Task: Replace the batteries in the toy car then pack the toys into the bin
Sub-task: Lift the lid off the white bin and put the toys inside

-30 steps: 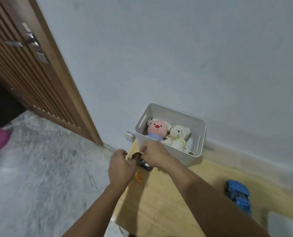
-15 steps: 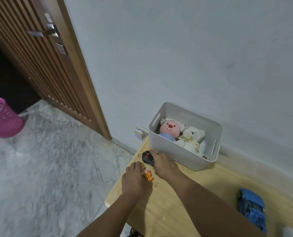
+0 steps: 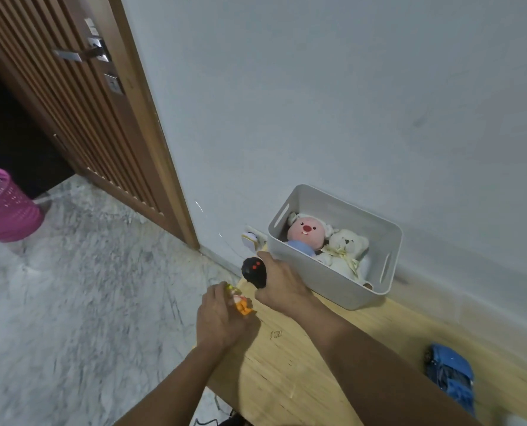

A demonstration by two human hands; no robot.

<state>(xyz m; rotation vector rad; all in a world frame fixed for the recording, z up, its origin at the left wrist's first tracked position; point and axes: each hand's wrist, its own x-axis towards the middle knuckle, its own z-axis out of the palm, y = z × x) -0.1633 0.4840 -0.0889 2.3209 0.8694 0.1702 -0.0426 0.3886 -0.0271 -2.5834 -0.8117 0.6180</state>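
Right hand [image 3: 279, 282] grip clasps the black remote [image 3: 253, 272]; left hand [image 3: 220, 318] grip clutches a small orange toy [image 3: 242, 304].

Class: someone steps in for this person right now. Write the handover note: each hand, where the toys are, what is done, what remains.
Left hand: holds a small orange toy.
Right hand: grips the black remote.
Bin at the wall: pink plush and white bear already inside.
Blue toy car: on the wooden table, far right, not packed.
Left: pack both held toys and the car. Battery state cannot be told.
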